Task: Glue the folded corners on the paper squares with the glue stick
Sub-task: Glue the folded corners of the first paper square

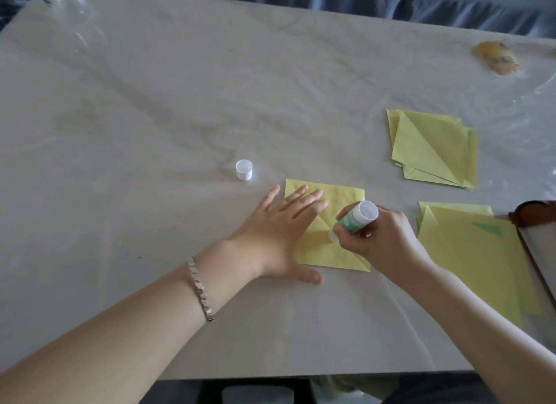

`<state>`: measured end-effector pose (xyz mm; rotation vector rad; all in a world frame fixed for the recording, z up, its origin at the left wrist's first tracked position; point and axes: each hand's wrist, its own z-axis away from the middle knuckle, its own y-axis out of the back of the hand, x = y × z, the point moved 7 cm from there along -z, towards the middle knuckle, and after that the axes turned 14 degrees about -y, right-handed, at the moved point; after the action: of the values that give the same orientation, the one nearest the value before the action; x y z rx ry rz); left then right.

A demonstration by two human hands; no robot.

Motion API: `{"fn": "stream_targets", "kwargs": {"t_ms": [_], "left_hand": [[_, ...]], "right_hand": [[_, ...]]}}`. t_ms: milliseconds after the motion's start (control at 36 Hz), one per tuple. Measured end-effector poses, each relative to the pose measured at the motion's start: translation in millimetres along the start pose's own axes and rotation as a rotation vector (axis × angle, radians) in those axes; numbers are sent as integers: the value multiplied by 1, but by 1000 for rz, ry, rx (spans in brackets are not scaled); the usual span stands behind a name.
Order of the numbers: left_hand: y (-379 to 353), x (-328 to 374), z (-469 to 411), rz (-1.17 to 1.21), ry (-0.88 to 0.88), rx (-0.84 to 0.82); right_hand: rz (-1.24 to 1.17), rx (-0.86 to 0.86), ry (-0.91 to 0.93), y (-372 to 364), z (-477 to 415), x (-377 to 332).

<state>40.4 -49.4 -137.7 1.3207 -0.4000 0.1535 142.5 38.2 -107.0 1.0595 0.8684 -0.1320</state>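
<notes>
Glue stick point(354, 218) gripped by right hand point(379, 238), tip on paper square point(343, 197).

— What does the table point(150, 117) look like?
— It has a pale grey-beige top, veined like marble. A wrinkled clear film point(529, 102) lies over it and glints at the right.
— And behind it?
— Blue fabric point(391, 3) in folds along the far edge. I can't tell whether it is a couch or a curtain.
— Anything else?
— A blurred clear bottle point(69, 9) at far left, a yellowish lump point(496, 57) at far right and a dark wooden frame point(523, 214) at the right edge. The light is soft and even.
</notes>
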Motion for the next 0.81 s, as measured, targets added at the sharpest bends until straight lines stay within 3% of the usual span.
{"fn": "stream_targets", "kwargs": {"t_ms": [444, 667, 806], "left_hand": [[-1, -10, -10, 17, 133, 72], [2, -9, -13, -8, 150, 67], [0, -10, -14, -7, 163, 70]], "right_hand": [[14, -11, 8, 0, 1, 3], [33, -137, 63, -5, 16, 3], [55, -90, 42, -4, 7, 4]]}}
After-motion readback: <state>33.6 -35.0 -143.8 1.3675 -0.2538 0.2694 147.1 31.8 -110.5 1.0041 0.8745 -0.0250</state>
